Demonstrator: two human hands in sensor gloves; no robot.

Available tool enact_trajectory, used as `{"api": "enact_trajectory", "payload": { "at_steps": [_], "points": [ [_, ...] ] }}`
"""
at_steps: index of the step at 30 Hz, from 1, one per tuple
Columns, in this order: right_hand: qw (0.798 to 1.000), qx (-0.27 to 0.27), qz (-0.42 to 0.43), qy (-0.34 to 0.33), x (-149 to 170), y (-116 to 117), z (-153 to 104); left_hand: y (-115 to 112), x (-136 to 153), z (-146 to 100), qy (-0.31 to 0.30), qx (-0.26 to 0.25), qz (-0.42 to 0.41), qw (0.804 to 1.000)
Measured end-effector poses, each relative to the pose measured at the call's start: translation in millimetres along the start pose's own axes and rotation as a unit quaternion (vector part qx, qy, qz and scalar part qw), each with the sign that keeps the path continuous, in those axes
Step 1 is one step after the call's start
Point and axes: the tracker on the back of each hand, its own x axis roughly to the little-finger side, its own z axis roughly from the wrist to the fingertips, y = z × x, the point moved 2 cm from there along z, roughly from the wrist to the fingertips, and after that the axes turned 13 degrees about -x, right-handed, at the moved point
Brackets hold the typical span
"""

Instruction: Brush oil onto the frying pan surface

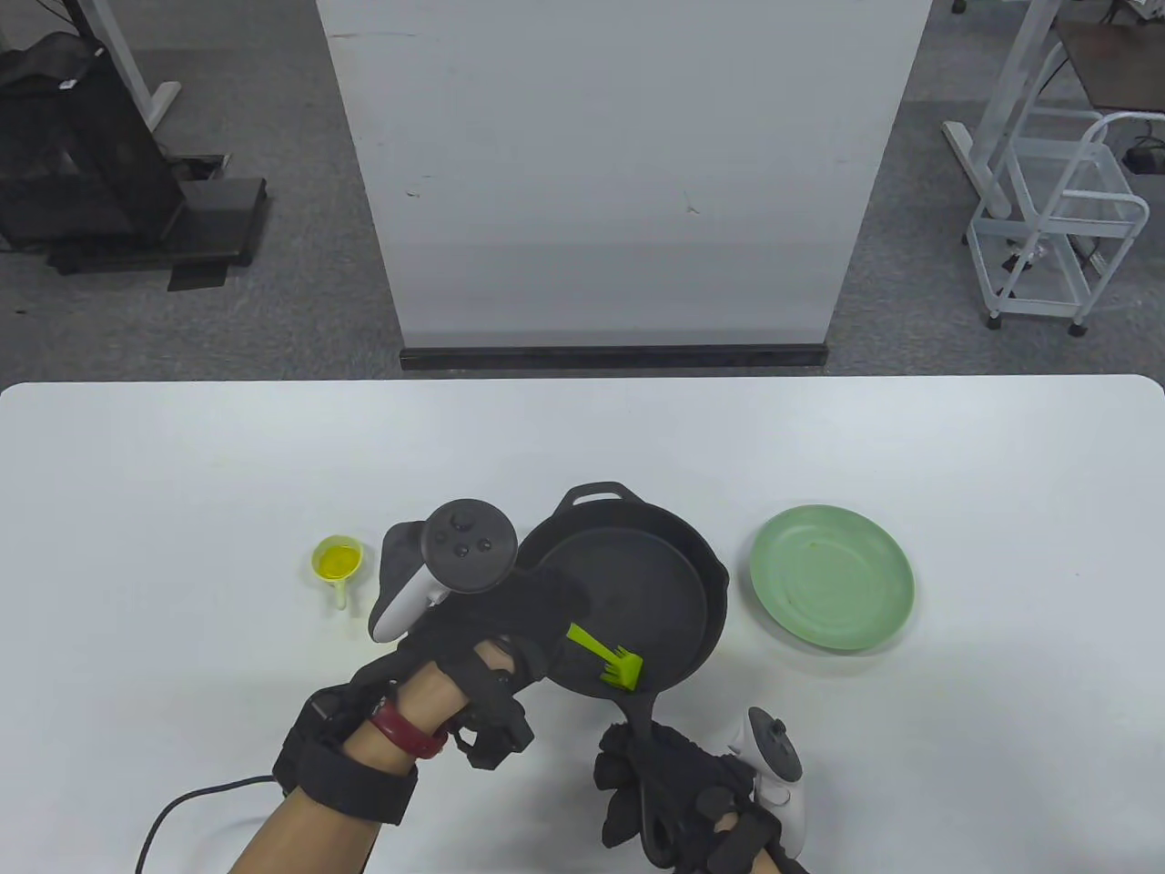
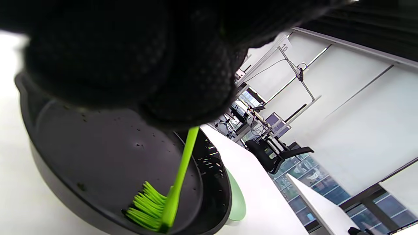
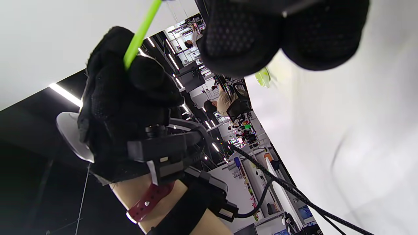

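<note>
Table view: frying pan (image 1: 628, 592) sits mid-table, between the oil cup (image 1: 338, 561) and green plate (image 1: 831, 577). Left hand (image 1: 482, 628) holds the green brush (image 1: 608, 657), bristles on the pan floor near the handle side. Right hand (image 1: 692, 801) is wrapped around the pan handle. Brushing appears underway; coverage not readable here.

Left wrist view: bristles (image 2: 145, 207) touch the pan floor (image 2: 107, 153); scattered droplets suggest partial oiling, most of the floor probably left.

Right wrist view: only here, left-hand fingers (image 3: 143, 78) seen closed tight on the brush stem (image 3: 141, 34). Pan not visible.
</note>
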Motion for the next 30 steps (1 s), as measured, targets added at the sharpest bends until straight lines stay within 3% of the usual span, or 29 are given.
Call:
{"api": "enact_trajectory", "payload": {
  "at_steps": [12, 19, 24, 30],
  "points": [
    [1.0, -0.005, 0.01, -0.01, -0.6, 0.1, 0.5, -17.3, 9.0, 15.4, 0.021, -0.035, -0.113, 0.993],
    [1.0, 0.0, 0.013, -0.009, -1.0, -0.1, -0.5, -23.7, 11.7, 20.0, 0.02, -0.052, -0.076, 0.996],
    [1.0, 0.013, 0.002, -0.011, -3.7, -1.3, -2.0, -14.6, 18.6, 16.8, 0.025, -0.068, -0.02, 0.997],
    [1.0, 0.009, 0.005, -0.017, -5.7, -0.7, -2.9, -7.5, 28.1, 10.3, 0.042, -0.064, -0.013, 0.997]
  ]
}}
